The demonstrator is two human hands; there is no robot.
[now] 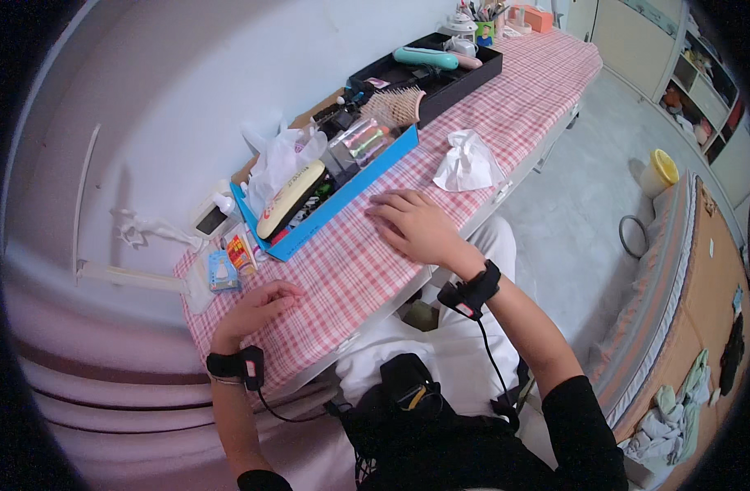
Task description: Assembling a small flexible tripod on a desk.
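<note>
My right hand [417,226] rests on a table with a pink checked cloth [354,274], fingers spread and holding nothing. Its nearest neighbours are a blue-edged box [367,186] and a crumpled white paper or plastic piece [467,162]. At the left end of the cloth lies my left hand [260,311], also without anything in it, its fingers loosely stretched. Beyond it are a small blue packet [223,271] and an orange-yellow tube [241,254]. The box holds a cream case [291,199], a white plastic bag [285,162], a hairbrush [395,106] and several small items.
Behind the box, a black tray [465,88] carries a teal elongated object [425,58]. A pen holder [484,33] stands at the far end near an orange box [532,18]. A yellow-rimmed bin [660,173] and a mattress edge [649,307] are to the right.
</note>
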